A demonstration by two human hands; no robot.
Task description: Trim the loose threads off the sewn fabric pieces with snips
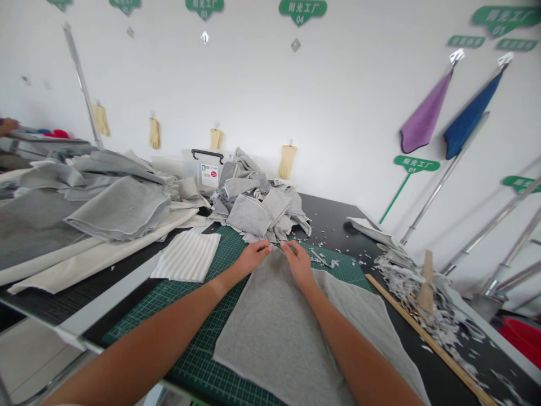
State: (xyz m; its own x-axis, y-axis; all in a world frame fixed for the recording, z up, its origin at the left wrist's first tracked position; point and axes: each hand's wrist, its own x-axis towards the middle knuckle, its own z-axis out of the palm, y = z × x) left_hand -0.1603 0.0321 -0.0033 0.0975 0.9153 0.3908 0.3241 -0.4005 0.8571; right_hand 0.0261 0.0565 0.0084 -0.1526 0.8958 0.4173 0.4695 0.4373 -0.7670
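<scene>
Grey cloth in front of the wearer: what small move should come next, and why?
Probably draw the left hand and right hand slightly apart along the far edge of the grey cloth, to straighten it: both seem to pinch that edge with fingertips close together, while the cloth spreads wider toward the wearer.

Head view: just above table, facing forward, down, toward wall.

Grey cloth, green mat with a pale grid.
The table is black; the sheet at left is white, softly striped. Against the far white wall, gloves are pale yellow, signs green with white lettering; at right, a purple rag and a blue rag.
</scene>
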